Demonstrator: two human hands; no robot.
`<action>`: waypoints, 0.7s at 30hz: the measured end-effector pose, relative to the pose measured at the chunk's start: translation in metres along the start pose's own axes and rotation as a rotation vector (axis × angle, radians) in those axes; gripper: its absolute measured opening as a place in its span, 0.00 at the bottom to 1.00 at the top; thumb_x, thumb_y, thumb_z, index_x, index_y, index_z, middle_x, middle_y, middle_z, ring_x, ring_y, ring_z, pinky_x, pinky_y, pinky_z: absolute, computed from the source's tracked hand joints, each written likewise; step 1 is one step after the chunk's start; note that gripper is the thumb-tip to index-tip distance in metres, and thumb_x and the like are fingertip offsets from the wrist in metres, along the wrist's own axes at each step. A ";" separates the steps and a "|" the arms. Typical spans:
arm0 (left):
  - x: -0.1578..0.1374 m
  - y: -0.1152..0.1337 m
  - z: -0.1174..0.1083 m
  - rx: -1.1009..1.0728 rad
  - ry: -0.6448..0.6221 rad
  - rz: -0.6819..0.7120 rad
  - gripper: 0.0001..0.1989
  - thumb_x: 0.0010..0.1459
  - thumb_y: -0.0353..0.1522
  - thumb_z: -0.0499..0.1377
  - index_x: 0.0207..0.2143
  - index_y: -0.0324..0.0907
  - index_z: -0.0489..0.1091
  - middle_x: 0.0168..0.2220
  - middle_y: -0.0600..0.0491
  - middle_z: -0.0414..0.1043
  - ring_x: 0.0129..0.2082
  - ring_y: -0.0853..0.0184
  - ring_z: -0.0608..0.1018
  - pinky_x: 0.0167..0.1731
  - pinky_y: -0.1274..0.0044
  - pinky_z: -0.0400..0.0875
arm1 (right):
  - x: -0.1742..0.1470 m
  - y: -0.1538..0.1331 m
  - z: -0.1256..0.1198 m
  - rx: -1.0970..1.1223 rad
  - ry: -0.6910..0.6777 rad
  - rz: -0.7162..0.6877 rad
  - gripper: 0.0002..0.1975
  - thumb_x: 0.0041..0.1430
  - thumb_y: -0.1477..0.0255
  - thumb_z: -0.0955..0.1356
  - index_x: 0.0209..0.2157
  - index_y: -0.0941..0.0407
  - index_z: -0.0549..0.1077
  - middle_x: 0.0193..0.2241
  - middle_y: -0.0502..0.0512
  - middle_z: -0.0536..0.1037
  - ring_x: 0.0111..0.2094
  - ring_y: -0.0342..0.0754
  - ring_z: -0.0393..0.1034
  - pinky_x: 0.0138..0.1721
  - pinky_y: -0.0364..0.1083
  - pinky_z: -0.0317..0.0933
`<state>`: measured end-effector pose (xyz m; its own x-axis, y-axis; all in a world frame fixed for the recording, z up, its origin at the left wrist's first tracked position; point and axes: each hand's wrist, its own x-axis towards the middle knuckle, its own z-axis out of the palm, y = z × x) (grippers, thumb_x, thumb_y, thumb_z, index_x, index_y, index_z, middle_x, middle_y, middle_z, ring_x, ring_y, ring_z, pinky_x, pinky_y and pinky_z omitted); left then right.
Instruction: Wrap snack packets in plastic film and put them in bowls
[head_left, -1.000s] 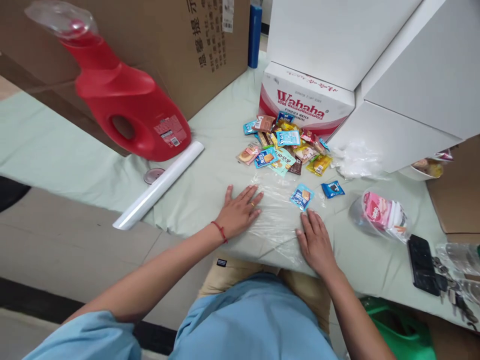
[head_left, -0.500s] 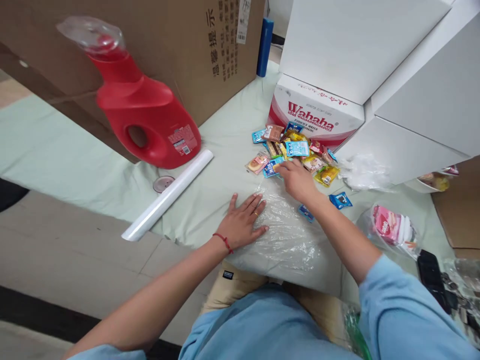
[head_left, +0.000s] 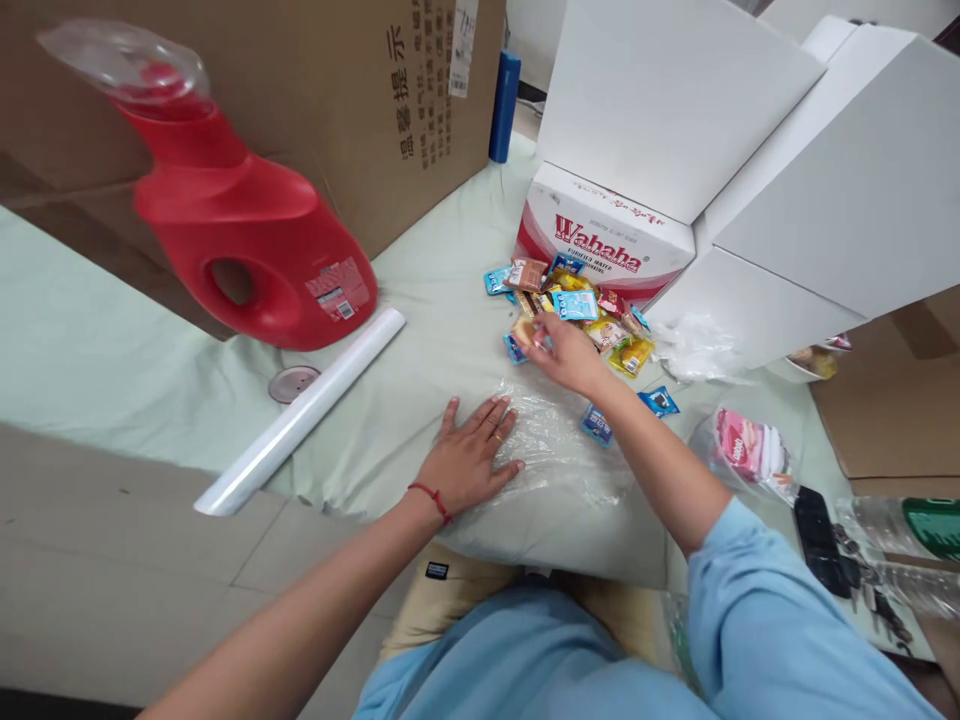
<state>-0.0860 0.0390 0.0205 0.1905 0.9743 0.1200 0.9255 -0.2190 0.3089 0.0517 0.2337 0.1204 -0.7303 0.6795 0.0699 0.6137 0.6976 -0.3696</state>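
Observation:
My right hand (head_left: 561, 350) pinches a small round pastry in a clear wrapper (head_left: 523, 330), beside a pile of small wrapped snacks (head_left: 576, 304). Under those fingertips a blue packet (head_left: 514, 348) is partly hidden. My left hand (head_left: 472, 450) lies flat with fingers spread, pressing on the left edge of a clear plastic sheet (head_left: 555, 440). A dark blue packet (head_left: 597, 425) rests on the sheet beside my right forearm. Another blue packet (head_left: 659, 402) lies to the right of that forearm.
A red jug (head_left: 262, 250) and a white roll (head_left: 300, 415) stand left. Behind the pile is a Wahaha carton (head_left: 600, 235) under white boxes. On the right are crumpled plastic (head_left: 701, 347), a bagged pink pack (head_left: 741, 443), a black pouch (head_left: 821, 540) and keys.
My right hand has shifted from a blue packet to the wrapped pastry and taken hold of it. The left hand stays flat on the sheet. The view has shifted slightly to the right.

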 end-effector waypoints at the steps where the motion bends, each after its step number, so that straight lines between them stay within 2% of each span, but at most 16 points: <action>1: 0.000 0.000 0.000 -0.004 0.000 0.001 0.36 0.67 0.51 0.51 0.72 0.48 0.53 0.74 0.44 0.50 0.73 0.50 0.57 0.70 0.45 0.31 | -0.018 0.003 -0.005 0.109 -0.014 0.033 0.21 0.67 0.61 0.66 0.55 0.60 0.68 0.43 0.59 0.79 0.37 0.50 0.71 0.40 0.46 0.62; 4: 0.000 0.001 0.000 -0.003 -0.012 0.003 0.36 0.67 0.51 0.52 0.73 0.48 0.52 0.74 0.44 0.50 0.73 0.50 0.57 0.70 0.45 0.28 | -0.065 0.010 -0.013 0.297 -0.083 0.047 0.21 0.65 0.57 0.67 0.51 0.57 0.71 0.39 0.53 0.78 0.30 0.44 0.67 0.34 0.43 0.59; 7: 0.001 0.002 0.000 0.011 -0.018 0.004 0.38 0.67 0.51 0.52 0.73 0.48 0.50 0.74 0.43 0.48 0.73 0.51 0.56 0.69 0.46 0.26 | -0.099 0.017 -0.009 0.251 -0.122 -0.005 0.17 0.65 0.61 0.68 0.50 0.57 0.72 0.40 0.54 0.78 0.35 0.46 0.69 0.39 0.44 0.60; 9: 0.001 0.002 0.000 0.021 -0.019 0.002 0.39 0.66 0.52 0.52 0.73 0.48 0.49 0.74 0.43 0.48 0.73 0.51 0.56 0.70 0.46 0.25 | -0.115 0.021 -0.006 0.193 -0.195 -0.049 0.14 0.66 0.64 0.67 0.48 0.57 0.74 0.38 0.55 0.79 0.38 0.48 0.70 0.42 0.45 0.60; 13: 0.002 0.003 -0.001 0.031 -0.031 -0.007 0.41 0.67 0.53 0.51 0.74 0.46 0.45 0.74 0.42 0.49 0.73 0.51 0.56 0.70 0.46 0.27 | -0.147 0.029 -0.013 0.269 -0.552 -0.117 0.09 0.66 0.65 0.68 0.42 0.55 0.76 0.33 0.51 0.78 0.32 0.45 0.69 0.36 0.42 0.60; 15: 0.003 0.003 -0.001 0.034 -0.038 -0.015 0.41 0.68 0.53 0.49 0.75 0.45 0.44 0.74 0.41 0.50 0.73 0.51 0.57 0.70 0.46 0.29 | -0.164 0.035 -0.023 0.369 -0.757 -0.113 0.10 0.64 0.62 0.70 0.41 0.54 0.78 0.32 0.49 0.78 0.29 0.43 0.68 0.33 0.41 0.60; 17: 0.003 0.003 -0.001 0.041 -0.041 -0.024 0.41 0.68 0.53 0.49 0.75 0.45 0.44 0.74 0.41 0.50 0.73 0.51 0.57 0.70 0.47 0.29 | -0.178 0.042 -0.035 0.456 -0.895 -0.095 0.12 0.61 0.60 0.72 0.41 0.54 0.79 0.31 0.49 0.78 0.29 0.43 0.68 0.32 0.40 0.61; 19: 0.004 0.003 0.000 0.052 -0.044 -0.031 0.41 0.67 0.53 0.50 0.75 0.45 0.44 0.74 0.41 0.50 0.73 0.50 0.57 0.70 0.47 0.28 | -0.188 0.051 -0.048 0.514 -0.924 -0.075 0.14 0.61 0.60 0.72 0.42 0.54 0.80 0.32 0.49 0.78 0.30 0.43 0.69 0.33 0.41 0.63; 21: 0.004 0.003 0.001 0.064 -0.046 -0.029 0.42 0.66 0.54 0.51 0.75 0.46 0.45 0.74 0.41 0.49 0.73 0.50 0.57 0.70 0.47 0.28 | -0.194 0.060 -0.061 0.552 -0.843 -0.035 0.16 0.62 0.59 0.71 0.44 0.55 0.80 0.33 0.51 0.78 0.32 0.45 0.70 0.35 0.41 0.64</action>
<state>-0.0819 0.0423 0.0213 0.1766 0.9819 0.0682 0.9496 -0.1882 0.2509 0.2480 0.1574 0.1410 -0.8501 0.1296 -0.5105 0.5195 0.3661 -0.7721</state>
